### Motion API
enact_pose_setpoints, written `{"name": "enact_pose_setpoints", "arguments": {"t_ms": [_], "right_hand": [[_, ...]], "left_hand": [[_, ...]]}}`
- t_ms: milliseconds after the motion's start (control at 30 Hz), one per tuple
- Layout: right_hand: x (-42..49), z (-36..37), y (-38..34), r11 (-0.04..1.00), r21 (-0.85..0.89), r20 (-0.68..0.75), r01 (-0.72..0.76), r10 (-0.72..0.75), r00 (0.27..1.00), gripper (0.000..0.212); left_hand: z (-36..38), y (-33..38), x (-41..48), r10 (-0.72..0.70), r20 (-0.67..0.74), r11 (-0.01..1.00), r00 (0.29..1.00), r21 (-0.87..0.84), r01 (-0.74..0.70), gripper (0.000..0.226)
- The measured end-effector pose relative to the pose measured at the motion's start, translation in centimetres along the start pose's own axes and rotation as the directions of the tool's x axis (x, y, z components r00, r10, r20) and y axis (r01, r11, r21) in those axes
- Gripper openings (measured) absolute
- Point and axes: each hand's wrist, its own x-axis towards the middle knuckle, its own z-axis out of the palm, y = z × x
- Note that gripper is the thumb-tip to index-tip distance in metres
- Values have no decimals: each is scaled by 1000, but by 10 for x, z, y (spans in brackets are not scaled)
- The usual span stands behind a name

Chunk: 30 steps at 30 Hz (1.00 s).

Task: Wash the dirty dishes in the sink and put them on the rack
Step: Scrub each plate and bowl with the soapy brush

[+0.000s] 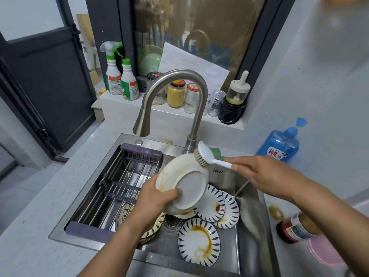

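A pale grey plastered wall (323,80) fills the right side. Behind, a dark-framed window (199,31) has murky glass with brownish-gold reflections, and a white stone sill (127,110) runs beneath it. At the left stands a dark grey metal door (50,92) with 1 frosted pane (30,15) at its top. A light grey speckled stone countertop (28,220) spreads across the foreground. The light is soft and even, with only faint shadows.

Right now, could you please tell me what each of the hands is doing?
Left hand: grips the white plate.
Right hand: grips the dish brush.
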Motion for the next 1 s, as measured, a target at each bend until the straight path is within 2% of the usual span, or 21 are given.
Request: {"name": "enact_pose_setpoints", "arguments": {"t_ms": [133,300,367,433,500,567,633,700,800,900,1000], "right_hand": [[0,8,12,991,134,10,-5,4,1000,30],[-9,22,10,995,97,30,-38,35,999,33],[-11,23,4,999,4,26,-34,33,999,36],[-10,18,-8,995,-98,-10,14,-15,1000,40],[-9,12,-19,980,-179,-50,91,-102,994,48],[-6,6,-27,962,-243,-65,127,-147,987,52],[-3,3,-22,968,-238,-59,85,-102,993,43],[-1,6,-8,985,-173,-27,15,-20,999,39],[-5,17,9,995,-95,28,-32,35,999,38],[-11,27,4,996,-94,55,-3,8,998,38],[-18,38,-6,980,-191,70,58,-45,997,40]], "left_hand": [[-1,2,2,-39,-53,961,998,-274,23,60],[-1,2,6,-71,-53,865,996,-500,35,56],[-2,0,7,-97,-60,892,994,-447,60,60],[-1,-3,8,-101,-47,956,994,-281,84,62],[4,-8,8,-115,-22,983,993,-146,111,52],[8,-12,8,-135,-18,982,991,-136,131,49],[10,-11,7,-137,-42,968,990,-217,125,55],[7,-8,7,-157,-45,928,987,-349,132,55],[4,-5,10,-244,7,802,970,-560,206,44],[7,-7,16,-329,46,651,943,-712,262,41],[13,-11,20,-392,7,586,920,-769,255,33]]}}
